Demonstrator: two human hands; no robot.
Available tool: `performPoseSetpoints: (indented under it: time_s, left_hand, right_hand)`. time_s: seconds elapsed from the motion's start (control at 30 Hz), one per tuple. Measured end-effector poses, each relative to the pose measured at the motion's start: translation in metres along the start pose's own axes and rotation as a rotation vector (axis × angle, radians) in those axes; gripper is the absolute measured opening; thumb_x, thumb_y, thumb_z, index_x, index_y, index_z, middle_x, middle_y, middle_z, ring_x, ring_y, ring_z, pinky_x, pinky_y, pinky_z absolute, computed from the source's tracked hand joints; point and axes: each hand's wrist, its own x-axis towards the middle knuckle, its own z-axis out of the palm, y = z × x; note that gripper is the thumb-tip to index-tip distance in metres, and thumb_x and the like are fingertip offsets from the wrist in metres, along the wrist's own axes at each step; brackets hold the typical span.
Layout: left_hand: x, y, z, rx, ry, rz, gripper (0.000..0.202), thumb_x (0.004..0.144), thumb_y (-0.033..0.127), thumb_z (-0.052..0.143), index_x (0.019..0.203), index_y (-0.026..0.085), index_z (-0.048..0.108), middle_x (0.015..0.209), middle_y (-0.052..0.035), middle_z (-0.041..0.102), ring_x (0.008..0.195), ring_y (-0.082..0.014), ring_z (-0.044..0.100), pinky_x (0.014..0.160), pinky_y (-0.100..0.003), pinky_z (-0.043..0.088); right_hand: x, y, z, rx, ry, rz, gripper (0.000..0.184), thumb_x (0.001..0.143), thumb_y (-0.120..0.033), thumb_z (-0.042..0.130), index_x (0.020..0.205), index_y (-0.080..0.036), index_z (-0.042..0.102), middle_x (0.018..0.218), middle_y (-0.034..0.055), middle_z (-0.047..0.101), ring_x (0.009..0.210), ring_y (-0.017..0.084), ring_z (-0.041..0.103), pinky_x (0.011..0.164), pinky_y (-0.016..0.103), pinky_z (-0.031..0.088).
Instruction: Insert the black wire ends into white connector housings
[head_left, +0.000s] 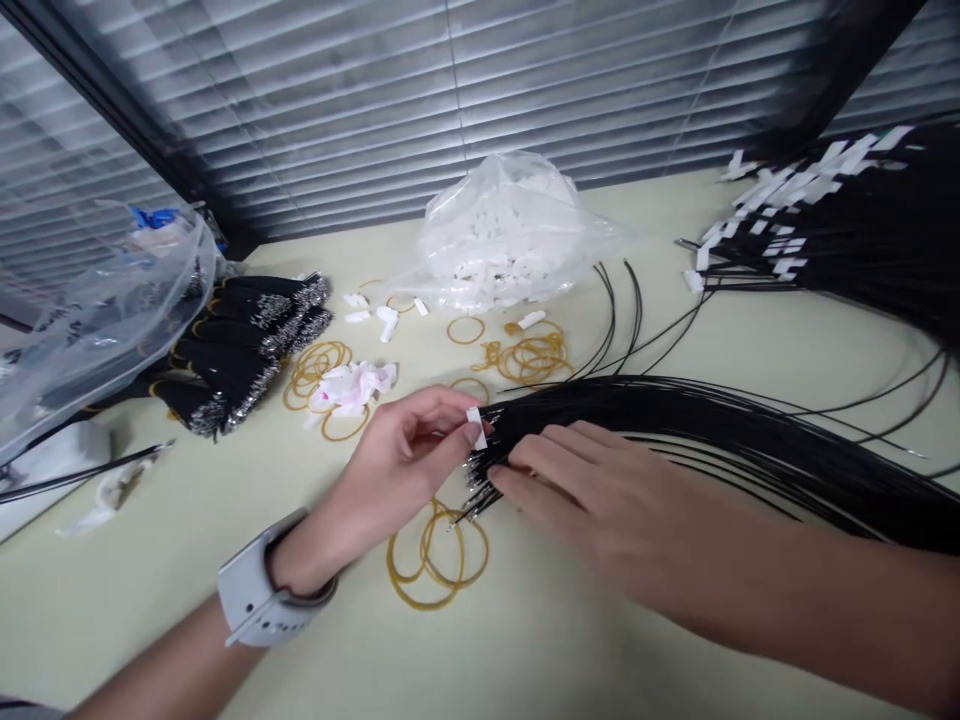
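My left hand (390,470), with a grey watch on the wrist, pinches a small white plastic connector (475,424) between thumb and fingers, right at the tips of a thick bundle of black wires (712,430) lying across the table. My right hand (600,490) rests on the wire ends with its fingers stretched out and pressing the bundle down. Metal terminals show at the wire tips beside my fingers.
A clear bag of white connectors (502,235) stands behind. Loose rubber bands (435,555) lie near my hands, more (532,355) further back. Banded black wire bundles (240,350) and a plastic bag (97,310) are at left. Wires with fitted connectors (825,220) pile at right.
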Motion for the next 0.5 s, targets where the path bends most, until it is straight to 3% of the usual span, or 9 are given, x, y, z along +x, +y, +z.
performPoseSetpoints:
  time_s: [0.1,0.27,0.37,0.5]
  left_hand:
    - [-0.001,-0.001,-0.001,0.016,0.01,-0.02,0.032,0.065,0.043,0.057,0.084,0.017,0.056,0.073,0.0006,0.062,0.066,0.0014,0.055,0.058,-0.003,0.043]
    - [-0.001,0.001,-0.004,0.045,0.03,-0.057,0.032,0.065,0.043,0.058,0.085,0.018,0.056,0.076,0.0009,0.062,0.069,0.0012,0.056,0.059,-0.002,0.042]
    - [0.0,0.004,-0.005,0.035,0.033,-0.056,0.026,0.064,0.037,0.061,0.082,0.018,0.057,0.076,0.0021,0.062,0.066,0.0025,0.055,0.058,-0.001,0.042]
    - [0.0,0.005,-0.005,0.011,-0.011,-0.06,0.023,0.066,0.034,0.06,0.082,0.019,0.056,0.073,0.0032,0.062,0.063,0.0033,0.054,0.056,-0.001,0.043]
  right_hand:
    - [-0.002,0.003,0.009,0.034,-0.109,0.065,0.025,0.076,-0.005,0.034,0.086,-0.012,0.055,0.083,0.0079,0.046,0.075,0.016,0.042,0.065,0.031,0.036]
    - [0.0,0.007,0.01,0.074,-0.148,0.08,0.027,0.073,-0.001,0.028,0.083,-0.01,0.051,0.084,0.0098,0.045,0.078,0.018,0.041,0.067,0.032,0.035]
    - [-0.001,0.009,0.012,0.009,-0.124,0.069,0.027,0.074,-0.001,0.026,0.083,-0.009,0.05,0.085,0.0113,0.044,0.081,0.019,0.04,0.07,0.034,0.032]
    - [-0.002,0.014,0.019,0.072,-0.035,0.151,0.017,0.078,-0.005,0.032,0.08,-0.011,0.048,0.079,0.0072,0.044,0.07,0.013,0.035,0.064,0.027,0.028]
